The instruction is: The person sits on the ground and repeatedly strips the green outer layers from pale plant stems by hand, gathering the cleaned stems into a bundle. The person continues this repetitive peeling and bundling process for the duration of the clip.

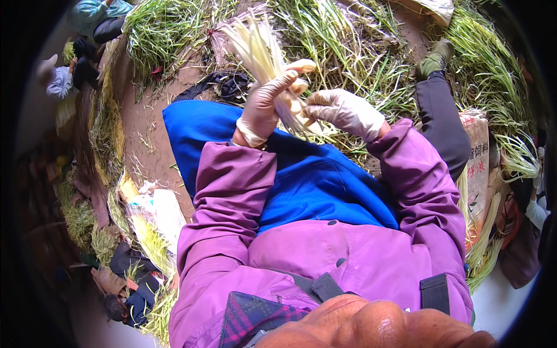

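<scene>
My left hand (266, 104), in a thin whitish glove, is closed around a bundle of pale leafy stalks (257, 52). The bundle slants above my lap, its loose tops fanning toward the far side and its thinner ends pointing toward me. My right hand (343, 111), in the same kind of glove, has its fingers curled at those lower ends. Whether its fingertips pinch a strand is hidden by the curled fingers. Beneath both hands spreads a blue apron (304, 174) over my lap.
Green stalks lie in a heap (161, 39) at far left, scattered ahead (343, 56) and piled (483, 65) at right. A leg in dark trousers (444, 117) and a printed sack (476, 174) are to my right. Several people sit around; one (135, 287) is at lower left.
</scene>
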Motion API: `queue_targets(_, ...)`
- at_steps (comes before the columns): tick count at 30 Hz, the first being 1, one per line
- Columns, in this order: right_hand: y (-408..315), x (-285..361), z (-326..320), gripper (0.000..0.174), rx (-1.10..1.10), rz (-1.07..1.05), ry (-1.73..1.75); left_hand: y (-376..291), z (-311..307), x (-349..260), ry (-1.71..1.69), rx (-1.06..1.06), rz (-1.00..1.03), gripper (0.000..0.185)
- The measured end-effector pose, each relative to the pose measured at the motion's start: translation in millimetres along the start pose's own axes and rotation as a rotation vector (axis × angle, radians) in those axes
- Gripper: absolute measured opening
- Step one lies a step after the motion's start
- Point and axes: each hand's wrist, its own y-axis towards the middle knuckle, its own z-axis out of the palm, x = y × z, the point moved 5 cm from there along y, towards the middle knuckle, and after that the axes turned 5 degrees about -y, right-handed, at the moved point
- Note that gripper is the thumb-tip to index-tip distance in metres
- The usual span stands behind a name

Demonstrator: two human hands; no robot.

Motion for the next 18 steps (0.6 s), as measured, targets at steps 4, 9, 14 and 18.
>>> queue_targets(4, 7.1, -4.1, 6.5, 0.022, 0.359, 0.018, 0.195, -13.9, -11.6, -22.0, 0.184, -0.053, 0.126, 0.030)
queue_targets(9, 70.2, -85.9, -65.1, 0.032, -0.118, 0.280, 0.039, -14.5, -23.5, -50.0, 0.221, -0.129, 0.330, 0.031)
queue_targets(14, 109.1, -146.0, -109.8, 0.048, -0.402, 0.461, -0.777, -6.4, -23.9, -48.2, 0.005, 0.003, 0.176, 0.042)
queue_targets(18, 128.0, -170.8, -93.5, 0.039, -0.285, 0.596, -0.874, 3.0, -20.3, -43.7, -0.175, 0.079, 0.049, 0.041)
